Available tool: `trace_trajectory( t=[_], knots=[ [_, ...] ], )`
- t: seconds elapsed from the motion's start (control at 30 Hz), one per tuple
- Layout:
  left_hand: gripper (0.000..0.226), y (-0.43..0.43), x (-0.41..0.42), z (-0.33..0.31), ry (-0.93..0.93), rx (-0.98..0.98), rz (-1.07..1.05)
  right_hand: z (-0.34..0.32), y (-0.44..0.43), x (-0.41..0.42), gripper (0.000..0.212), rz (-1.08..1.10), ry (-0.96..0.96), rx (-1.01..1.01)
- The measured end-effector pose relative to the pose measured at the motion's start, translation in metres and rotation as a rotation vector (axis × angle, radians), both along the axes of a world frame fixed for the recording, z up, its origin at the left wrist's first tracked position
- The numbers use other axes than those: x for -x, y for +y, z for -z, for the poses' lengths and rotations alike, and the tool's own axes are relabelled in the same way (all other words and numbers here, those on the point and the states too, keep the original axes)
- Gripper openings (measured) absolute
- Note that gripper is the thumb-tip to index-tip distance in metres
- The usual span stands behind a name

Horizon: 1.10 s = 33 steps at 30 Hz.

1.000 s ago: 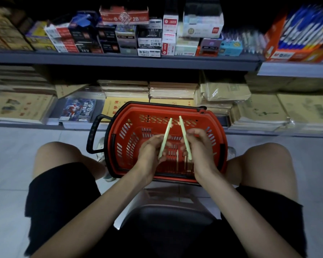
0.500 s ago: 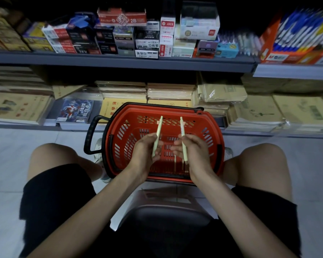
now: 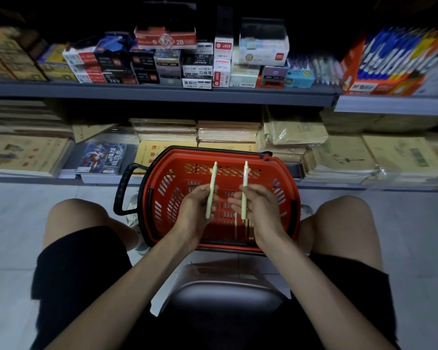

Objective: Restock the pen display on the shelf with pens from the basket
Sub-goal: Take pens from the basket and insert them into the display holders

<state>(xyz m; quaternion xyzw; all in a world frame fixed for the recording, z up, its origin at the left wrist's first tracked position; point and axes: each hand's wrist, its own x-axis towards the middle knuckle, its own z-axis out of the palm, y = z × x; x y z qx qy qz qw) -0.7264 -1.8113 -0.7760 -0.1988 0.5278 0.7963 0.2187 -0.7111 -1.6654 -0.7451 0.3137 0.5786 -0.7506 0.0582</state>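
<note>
Pens up, one in each hand, and the head camera has it all square in the middle. Left hand (image 3: 196, 210) has its grip wrapped round the left pen (image 3: 211, 190), right hand (image 3: 259, 208) clamped on the right pen (image 3: 244, 189), both pale sticks pointing away toward the shelving, tips over the far wall of the red basket (image 3: 162, 198).

And here's the change: a second ago those two pens leaned in toward each other, tops nearly crossing, hands bunched close. Now they've swung apart and straightened, standing almost parallel with clear air between them, and the hands have drifted wider and lifted a touch over the basket. Reads like the sorting is over and the carry is about to start.

Down in the basket, a few more pale pens (image 3: 243, 227) lie on the floor of it, just under the right hand, so the restock has more rounds to run.

Looking up: the upper shelf (image 3: 162, 93) is packed with boxed stationery, and over to the right there's a stretch of upright pale pens (image 3: 321, 66), blurred, next to an orange display box (image 3: 379, 82) of blue ones. The pale row is my guess for the destination; too soft to be certain.

Lower shelf (image 3: 23, 178) carries stacked notebooks. Basket sits on the floor between the knees, handle out left.
</note>
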Motion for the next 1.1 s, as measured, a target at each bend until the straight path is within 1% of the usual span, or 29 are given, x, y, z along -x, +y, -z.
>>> trace_trajectory(
  t=[0.1, 0.23, 0.33, 0.43, 0.53, 0.67, 0.77, 0.97, 1.1],
  knots=[
    [0.014, -0.003, -0.001, -0.003, 0.009, 0.009, -0.003, -0.001, 0.011, 0.003, 0.008, -0.006, 0.042, -0.076],
    [0.012, -0.006, -0.003, -0.013, 0.021, -0.021, -0.038, -0.001, 0.024, 0.003, 0.013, -0.050, 0.043, -0.142],
    [0.009, -0.007, -0.007, -0.022, 0.033, -0.050, -0.023, -0.005, 0.030, 0.001, 0.008, -0.139, 0.041, -0.211],
    [0.009, -0.005, -0.009, -0.033, 0.061, -0.042, 0.013, -0.014, 0.034, -0.002, 0.017, -0.262, 0.074, -0.331],
    [0.011, 0.001, -0.006, -0.048, 0.116, -0.038, 0.035, -0.035, 0.033, -0.002, 0.006, -0.352, 0.173, -0.442],
    [0.009, 0.015, 0.005, -0.078, 0.257, -0.034, 0.058, -0.080, 0.030, 0.012, 0.015, -0.299, 0.372, -0.477],
    [0.007, 0.029, 0.018, -0.108, 0.347, -0.032, 0.030, -0.115, 0.033, 0.027, 0.009, -0.251, 0.507, -0.512],
    [0.005, 0.046, 0.051, -0.162, 0.498, -0.001, 0.034, -0.171, 0.046, 0.060, 0.012, -0.210, 0.631, -0.535],
    [0.018, 0.050, 0.066, -0.195, 0.613, 0.057, 0.018, -0.206, 0.055, 0.079, 0.014, -0.190, 0.720, -0.622]
  ],
)
